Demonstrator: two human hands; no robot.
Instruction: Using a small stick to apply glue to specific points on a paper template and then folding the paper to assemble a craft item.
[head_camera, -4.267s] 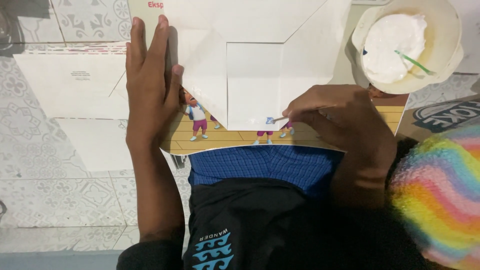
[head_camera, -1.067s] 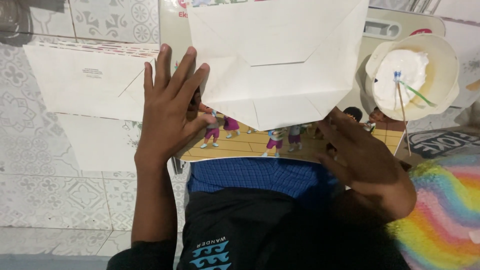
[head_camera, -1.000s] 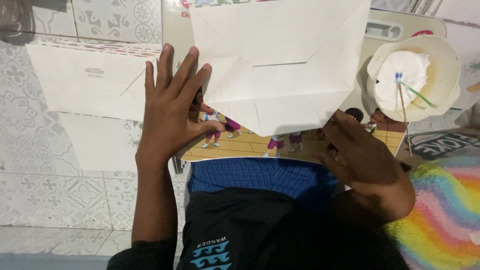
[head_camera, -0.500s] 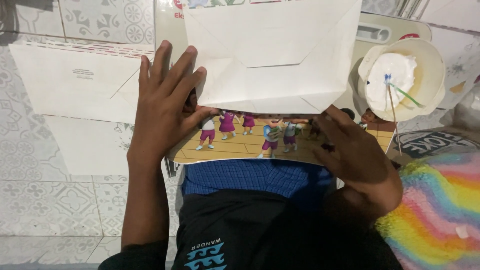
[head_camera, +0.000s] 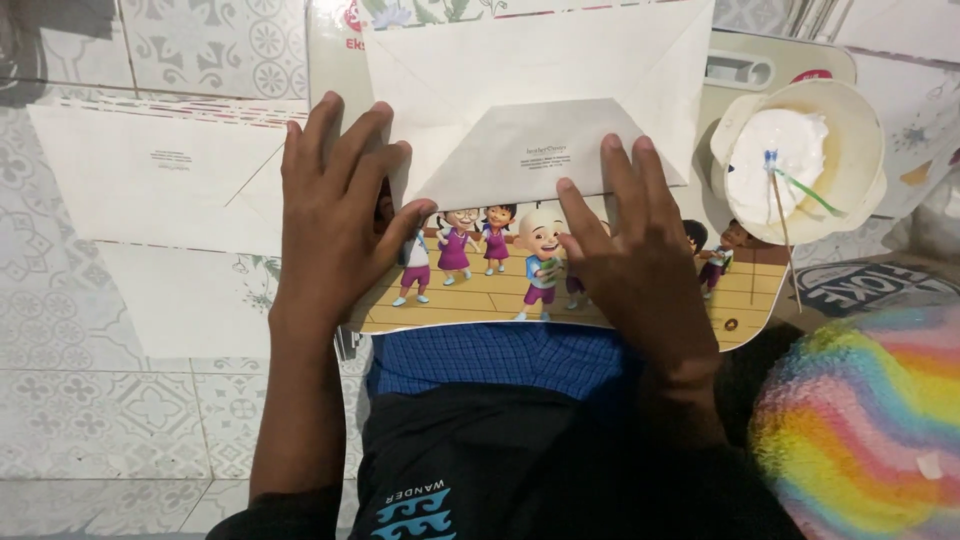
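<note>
A white paper envelope (head_camera: 540, 90) lies on a board printed with cartoon children (head_camera: 480, 290) that rests on my lap. Its bottom flap (head_camera: 520, 165) is folded up over the body. My left hand (head_camera: 335, 225) lies flat with spread fingers on the envelope's left edge. My right hand (head_camera: 635, 250) presses its fingertips on the folded flap's lower right edge. Neither hand grips anything.
A round white dish of white paste (head_camera: 795, 160) with a thin stick in it stands at the right. Another finished white envelope (head_camera: 160, 175) and a loose sheet (head_camera: 180, 300) lie on the patterned tile floor at the left. A rainbow-coloured fuzzy thing (head_camera: 860, 420) sits lower right.
The envelope's bottom flap has been folded up. My right hand moved from the board's lower edge up onto the flap. The left hand stayed flat on the left side.
</note>
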